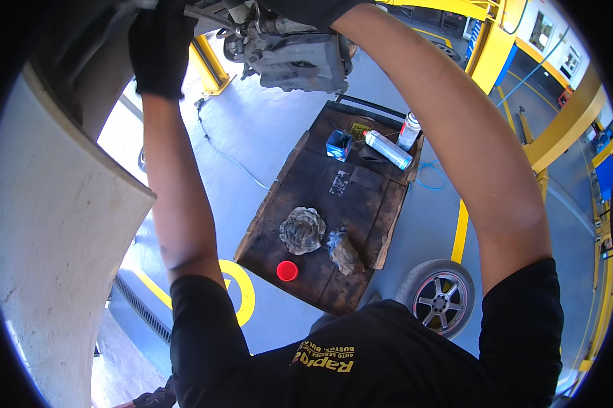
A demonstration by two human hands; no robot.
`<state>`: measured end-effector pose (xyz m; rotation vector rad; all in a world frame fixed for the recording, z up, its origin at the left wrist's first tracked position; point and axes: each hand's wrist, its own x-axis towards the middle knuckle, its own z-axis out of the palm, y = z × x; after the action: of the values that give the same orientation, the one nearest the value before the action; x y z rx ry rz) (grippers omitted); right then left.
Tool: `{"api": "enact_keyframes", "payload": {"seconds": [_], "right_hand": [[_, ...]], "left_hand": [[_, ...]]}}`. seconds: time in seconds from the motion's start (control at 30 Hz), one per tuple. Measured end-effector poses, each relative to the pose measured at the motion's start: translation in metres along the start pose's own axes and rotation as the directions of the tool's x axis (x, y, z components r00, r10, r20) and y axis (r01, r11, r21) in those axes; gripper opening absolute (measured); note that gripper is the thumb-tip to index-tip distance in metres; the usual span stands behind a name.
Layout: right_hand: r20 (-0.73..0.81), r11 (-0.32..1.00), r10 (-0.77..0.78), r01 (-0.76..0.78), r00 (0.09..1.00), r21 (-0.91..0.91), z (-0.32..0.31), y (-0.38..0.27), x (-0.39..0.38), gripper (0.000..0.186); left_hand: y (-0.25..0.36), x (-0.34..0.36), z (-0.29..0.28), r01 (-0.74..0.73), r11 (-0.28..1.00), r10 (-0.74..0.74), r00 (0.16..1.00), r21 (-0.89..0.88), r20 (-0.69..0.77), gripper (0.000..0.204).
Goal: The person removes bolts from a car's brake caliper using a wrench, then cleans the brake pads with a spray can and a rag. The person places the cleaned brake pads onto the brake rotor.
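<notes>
Both my arms reach up under a raised car. My left hand (162, 51), in a black glove, is at the top left beside the wheel-arch area, and its fingers are lost in the dark there. A metal bar (211, 18) runs from near that hand toward the engine underside. My right hand (313, 9), also black-gloved, is at the upper edge above a grey oil pan (296, 61); its fingers are out of sight. Whether either hand grips something is hidden.
Below stands a cart (313, 170) covered in stained cardboard. It carries spray cans (388, 149), a blue box (339, 145), a red cap (287, 270) and crumpled rags (302, 230). A wheel (439, 299) lies nearby; a white body panel (61, 224) hangs at left. Yellow lift posts (487, 54) stand beyond.
</notes>
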<state>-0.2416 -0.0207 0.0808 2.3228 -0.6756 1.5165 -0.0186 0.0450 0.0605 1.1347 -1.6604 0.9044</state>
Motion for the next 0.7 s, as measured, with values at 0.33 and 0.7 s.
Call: {"api": "enact_keyframes", "payload": {"seconds": [0.33,0.7], "right_hand": [[-0.054,0.997,-0.055,0.058,0.997,0.046,0.005,0.005,-0.001,0.04],[0.008,0.998,-0.003,0.002,1.0,0.06,0.004,0.001,-0.001,0.042]], "left_hand": [[-0.039,0.071,0.081,0.402,0.342,-0.052,0.91,-0.849,0.41,0.029],[-0.057,0.063,0.085,0.636,0.222,-0.15,0.772,-0.74,0.618,0.032]]}}
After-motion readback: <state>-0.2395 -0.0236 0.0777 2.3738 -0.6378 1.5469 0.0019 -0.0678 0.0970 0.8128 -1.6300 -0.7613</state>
